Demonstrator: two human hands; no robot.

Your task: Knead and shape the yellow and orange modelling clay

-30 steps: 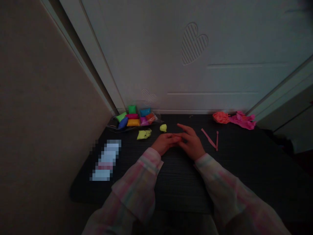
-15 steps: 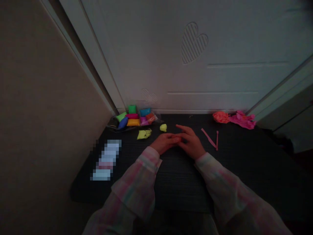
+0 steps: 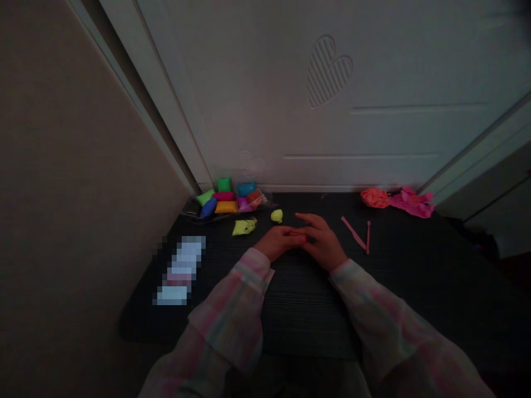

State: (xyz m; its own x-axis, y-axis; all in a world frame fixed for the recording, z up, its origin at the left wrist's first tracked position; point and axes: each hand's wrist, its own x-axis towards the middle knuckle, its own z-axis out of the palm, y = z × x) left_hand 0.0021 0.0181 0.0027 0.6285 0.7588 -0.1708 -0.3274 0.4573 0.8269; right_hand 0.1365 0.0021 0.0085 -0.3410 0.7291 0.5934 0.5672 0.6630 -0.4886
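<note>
My left hand (image 3: 277,242) and my right hand (image 3: 321,240) meet over the middle of the dark table. The left fingers are closed and pressed against the right ones. On my right hand the index finger sticks out while the other fingers curl over the left fingertips. Something reddish shows between the fingertips, too small and dim to name. Just beyond the left hand lies a small yellow lump (image 3: 276,216), like modelling clay. Left of it is a crumpled yellow packet (image 3: 244,227). To the right, two thin pink modelling tools (image 3: 354,235) form a V.
Clay packets in several colours (image 3: 226,207) lie in clear plastic at the back left. A blurred-out phone-like object (image 3: 180,271) is at the left. An orange crumpled mass (image 3: 375,198) and a pink crumpled piece (image 3: 411,203) lie at the back right, by the white door (image 3: 265,110).
The right index finger and fingertips have shifted slightly to the left. Both hands stay pressed together, and the things on the table have not moved.
</note>
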